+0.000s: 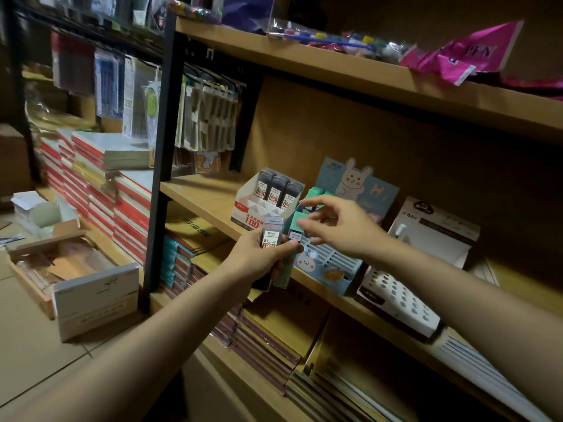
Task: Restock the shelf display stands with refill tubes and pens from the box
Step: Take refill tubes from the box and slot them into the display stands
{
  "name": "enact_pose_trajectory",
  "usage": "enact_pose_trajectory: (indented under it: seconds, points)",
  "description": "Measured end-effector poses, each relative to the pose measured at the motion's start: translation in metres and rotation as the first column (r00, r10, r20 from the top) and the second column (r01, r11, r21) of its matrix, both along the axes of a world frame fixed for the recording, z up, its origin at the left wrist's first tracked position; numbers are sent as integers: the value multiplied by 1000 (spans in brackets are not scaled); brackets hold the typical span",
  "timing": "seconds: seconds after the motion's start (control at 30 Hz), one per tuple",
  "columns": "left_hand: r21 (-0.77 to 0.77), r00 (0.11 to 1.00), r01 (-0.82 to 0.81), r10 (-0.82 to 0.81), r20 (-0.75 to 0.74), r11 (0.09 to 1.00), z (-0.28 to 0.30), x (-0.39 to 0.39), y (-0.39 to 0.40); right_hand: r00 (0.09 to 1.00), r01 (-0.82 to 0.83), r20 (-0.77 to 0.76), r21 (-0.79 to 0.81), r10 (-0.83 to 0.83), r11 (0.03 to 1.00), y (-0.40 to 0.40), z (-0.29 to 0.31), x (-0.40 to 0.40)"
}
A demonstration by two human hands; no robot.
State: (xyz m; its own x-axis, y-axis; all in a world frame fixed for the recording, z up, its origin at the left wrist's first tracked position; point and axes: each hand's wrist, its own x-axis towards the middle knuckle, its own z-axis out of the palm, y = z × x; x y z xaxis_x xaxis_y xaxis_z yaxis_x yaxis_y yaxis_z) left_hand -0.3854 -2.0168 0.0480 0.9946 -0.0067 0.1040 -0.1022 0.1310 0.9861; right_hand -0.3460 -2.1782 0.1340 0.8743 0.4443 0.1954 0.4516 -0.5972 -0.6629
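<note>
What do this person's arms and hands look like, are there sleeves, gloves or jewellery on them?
Both forearms are bare as far as the view shows, with no sleeve edge in sight. The left hand and the right hand wear no gloves. No watch, bracelet or ring shows on either wrist or on the fingers that can be seen. The light is dim, so fine details such as nails stay unclear.

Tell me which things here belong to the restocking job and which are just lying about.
Job: left hand gripping refill tubes; right hand reaching over; red-and-white refill stand; bunny display stand; white pen stand.

Lying about: notebook stacks; hanging packets; pink packages.
</note>
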Motion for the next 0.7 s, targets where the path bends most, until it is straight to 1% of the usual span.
enact_pose_trajectory:
  seconds: [0.07,0.1,0.13,0.2,0.23,0.3,0.37,0.47,0.53,0.63,0.7]
  points:
    - [21,1000,0,-1,14,1000,1,0,0,997,-6,75,-100,14,995,8,-2,-2]
    - [25,1000,-3,3,15,1000,2,0,0,996,-7,85,-108,16,994,10,-2,0]
    - [21,1000,-16,16,10,1000,2,0,0,997,4,77,-84,3,996,10,0,4]
    - [-7,998,-55,55,-17,998,1,1,1,993,85,77,2,-84,996,5,10,14]
    - [-32,997,-67,65,-35,997,1,2,2,980,147,130,32,-149,989,1,17,20]
    - [-95,995,-64,57,-76,993,0,5,5,923,259,280,50,-263,964,-9,30,33]
    - [-150,993,-51,35,-108,987,0,7,9,866,327,389,34,-313,945,-17,38,43]
    - [-162,992,-45,25,-124,986,-3,11,11,817,349,504,-49,-279,936,-17,35,55]
    - [-171,993,-42,22,-118,984,-6,13,10,798,337,549,-67,-247,939,-11,29,62]
    - [-240,991,-73,44,-126,968,-11,14,11,787,340,562,-48,-256,939,-2,21,70]
    - [-237,990,-110,84,-117,965,-14,16,15,787,346,561,-54,-259,937,4,16,76]
